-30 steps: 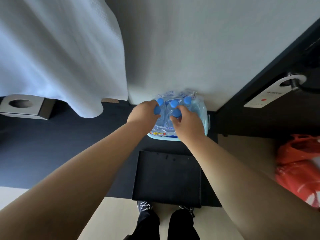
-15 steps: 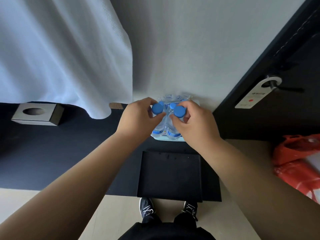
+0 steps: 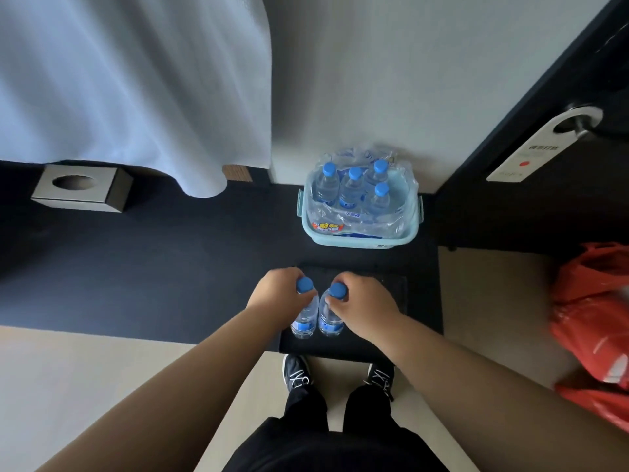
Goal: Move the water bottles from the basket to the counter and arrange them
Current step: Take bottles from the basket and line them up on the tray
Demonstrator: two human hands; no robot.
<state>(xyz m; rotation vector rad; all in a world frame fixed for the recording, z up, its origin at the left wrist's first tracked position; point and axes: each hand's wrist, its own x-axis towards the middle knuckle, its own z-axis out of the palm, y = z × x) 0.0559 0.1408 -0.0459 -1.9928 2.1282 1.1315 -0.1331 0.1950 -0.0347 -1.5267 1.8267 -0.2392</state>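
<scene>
Head view. Grips the left bottle at the neck with the left hand, fingers curled just under the blue cap. Pinches the right bottle the same way with the right hand. Holds both upright, side by side and almost touching, at the near edge of the tray, itself at the front edge of the counter. Contact between bases and tray: cannot tell.

At the back right corner of the counter, against the wall: the basket, with four bottles upright inside torn wrap. At the back left edge: a tissue box beside the curtain hem. Off the counter, on the floor to the right: a red bag.

Handling, by judgement only. Looks full and small, so some weight, yet easy for one hand. Thin clear walls, probably quick to dent and slippery under a squeeze at the middle. Stiffest at the cap and neck ring, so best taken there or round the shoulder. Tall body on a narrow base: likely to tip if set down tilted or nudged by its neighbour. For the four in the basket, loose wrap likely to snag on the way up; calls for a straight lift by the neck.
</scene>
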